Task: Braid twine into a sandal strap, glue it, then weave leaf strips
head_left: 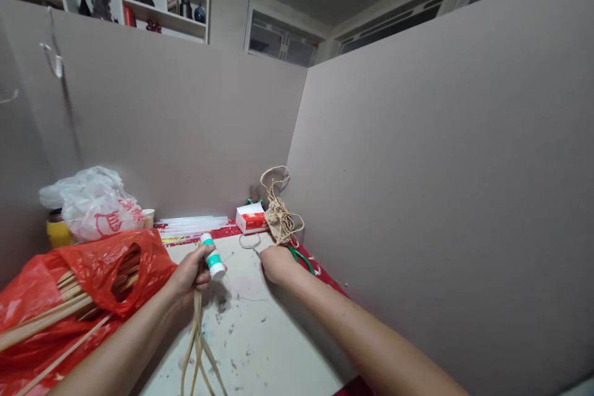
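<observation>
My left hand (192, 269) is closed round a white tube (214, 258) with green bands, tilted over the board. Several long pale strips (198, 337) hang below the same hand and spread apart toward the near edge. Farther right, my right hand (278, 264) is low at the board, its fingers drawn together and mostly hidden by the back of the hand. A thin wire loop (249, 241) lies at its fingertips; I cannot tell whether they grip it. Just beyond that wrist a green handle (301, 257) curves out, partly covered.
A red plastic bag (148, 260) of flat wooden strips fills the left, with a white plastic bag (99, 204) behind it. Clear sticks (195, 224), a red and white box (250, 219) and tangled twine (281, 219) line the back. Grey partitions (417, 167) stand around the scrap-strewn white board (260, 346).
</observation>
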Demonstrator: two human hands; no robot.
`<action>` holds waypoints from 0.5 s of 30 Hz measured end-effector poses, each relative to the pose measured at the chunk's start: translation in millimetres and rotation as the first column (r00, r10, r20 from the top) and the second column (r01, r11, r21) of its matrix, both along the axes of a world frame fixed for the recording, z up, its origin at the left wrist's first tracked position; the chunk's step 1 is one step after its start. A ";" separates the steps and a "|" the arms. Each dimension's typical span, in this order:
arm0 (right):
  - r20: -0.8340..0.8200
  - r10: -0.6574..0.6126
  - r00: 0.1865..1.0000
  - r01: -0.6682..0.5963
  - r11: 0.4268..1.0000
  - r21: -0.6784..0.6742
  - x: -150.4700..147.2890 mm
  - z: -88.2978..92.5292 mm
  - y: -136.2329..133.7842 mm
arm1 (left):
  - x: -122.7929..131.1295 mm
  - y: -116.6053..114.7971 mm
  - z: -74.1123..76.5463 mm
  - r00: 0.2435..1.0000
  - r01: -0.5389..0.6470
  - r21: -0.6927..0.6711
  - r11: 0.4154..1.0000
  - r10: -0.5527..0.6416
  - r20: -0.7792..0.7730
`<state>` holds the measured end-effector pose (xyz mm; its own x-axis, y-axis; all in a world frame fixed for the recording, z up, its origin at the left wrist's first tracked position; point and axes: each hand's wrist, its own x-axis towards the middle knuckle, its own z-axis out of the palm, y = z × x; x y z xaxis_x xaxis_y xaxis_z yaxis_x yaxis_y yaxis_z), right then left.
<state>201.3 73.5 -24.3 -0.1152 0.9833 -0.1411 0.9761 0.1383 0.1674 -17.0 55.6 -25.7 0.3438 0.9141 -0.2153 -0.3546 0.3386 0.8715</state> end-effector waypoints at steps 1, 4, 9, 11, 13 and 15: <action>-0.002 0.003 1.000 -0.003 1.000 -0.005 0.3 -0.7 -5.0 | 0.0 0.2 -0.7 1.000 -0.008 0.001 1.000 0.008 0.004; -0.021 0.010 1.000 -0.010 1.000 -0.007 3.9 -3.7 -18.2 | 0.5 -0.2 -2.5 1.000 -0.025 0.005 1.000 0.025 0.014; -0.083 -0.041 0.996 0.043 0.999 0.031 16.8 -8.2 -26.1 | 0.8 -0.9 -4.9 0.999 0.002 -0.025 1.000 -0.001 0.047; -0.103 -0.079 0.992 0.082 0.996 0.024 20.2 -8.2 -24.5 | 0.1 -0.6 -5.5 0.998 0.022 -0.044 0.999 -0.019 0.059; -0.124 -0.106 0.987 0.106 0.994 -0.006 21.5 -7.0 -22.4 | -0.9 -0.1 -5.9 0.996 0.043 -0.058 0.997 -0.038 0.085; -0.154 -0.116 0.981 0.111 0.993 -0.041 21.6 -5.6 -21.1 | -2.1 0.6 -6.2 0.991 0.066 -0.062 0.996 -0.058 0.122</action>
<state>222.9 52.4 -29.9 -0.0266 0.9865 -0.1616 0.9996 0.0284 0.0089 -19.1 56.2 -32.0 0.4261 0.8754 -0.2282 -0.4320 0.4185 0.7989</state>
